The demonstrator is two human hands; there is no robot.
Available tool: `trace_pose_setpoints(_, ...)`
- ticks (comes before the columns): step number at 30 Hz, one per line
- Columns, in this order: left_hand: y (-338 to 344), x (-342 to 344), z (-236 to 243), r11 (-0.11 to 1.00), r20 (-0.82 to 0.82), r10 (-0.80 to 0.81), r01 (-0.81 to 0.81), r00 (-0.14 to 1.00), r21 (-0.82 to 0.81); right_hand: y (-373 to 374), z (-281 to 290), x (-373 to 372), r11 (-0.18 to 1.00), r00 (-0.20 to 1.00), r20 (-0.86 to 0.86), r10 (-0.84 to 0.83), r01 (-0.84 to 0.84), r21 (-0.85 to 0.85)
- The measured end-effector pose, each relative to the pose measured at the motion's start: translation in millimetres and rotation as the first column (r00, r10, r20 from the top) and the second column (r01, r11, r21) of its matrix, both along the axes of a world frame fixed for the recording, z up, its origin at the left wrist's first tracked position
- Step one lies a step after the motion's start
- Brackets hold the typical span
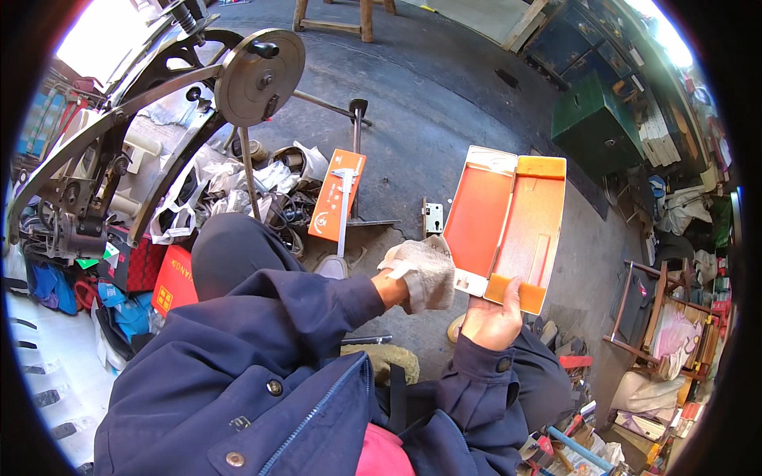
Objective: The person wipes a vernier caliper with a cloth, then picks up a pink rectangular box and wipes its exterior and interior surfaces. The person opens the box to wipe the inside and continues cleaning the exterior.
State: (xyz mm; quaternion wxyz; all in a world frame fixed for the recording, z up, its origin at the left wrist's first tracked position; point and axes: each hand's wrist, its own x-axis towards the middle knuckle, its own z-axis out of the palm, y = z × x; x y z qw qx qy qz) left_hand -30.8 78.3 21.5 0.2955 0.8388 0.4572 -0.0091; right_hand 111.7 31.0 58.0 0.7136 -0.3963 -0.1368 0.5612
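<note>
My right hand [492,320] grips the near end of an open orange box [478,214], with its thumb over the edge. The box lies unfolded in two long halves; the right half has yellowish end pieces and a small inner divider. A greyish cloth [429,278] is bunched in my left hand [391,287], against the box's near left corner. The cloth hides most of that hand's fingers. Beyond my left knee, a metal vernier caliper [344,205] rests on a flat orange-red box [327,208]. A lock body [432,217] stands on the floor just left of the open box.
A hand-cranked machine with a large wheel [260,78] rises at the left, beside heaped bags and scraps [278,178]. A green metal box [597,123] stands at the far right. Wooden frames [667,309] and clutter line the right side. A wooden stool [333,25] is at the back.
</note>
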Motion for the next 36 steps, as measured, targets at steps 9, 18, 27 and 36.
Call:
trace_pose_setpoints(9,-19.5,3.9,-20.5,0.729,0.335,0.549,-0.243,0.765,-0.640,-7.1,0.5,-21.4,0.995,0.986,0.168,0.023,-0.039,0.097)
trace_pose_setpoints(18,-18.1,-13.7,-15.6,0.836,0.600,0.332,-0.522,0.728,0.170,-13.5,-11.5,-25.4,0.996,0.994,0.072,0.087,-0.087,0.000)
trace_pose_setpoints(27,-13.6,-19.3,19.8,0.987,0.301,0.145,-0.115,0.943,-0.115,-2.2,-1.4,-9.0,0.997,0.997,0.015,0.079,-0.079,-0.010)
trace_pose_setpoints(36,-14.4,-19.1,-47.1,0.844,0.354,0.247,-0.380,0.902,0.379,-14.0,3.9,-19.1,0.998,0.938,0.345,-0.031,0.010,0.063)
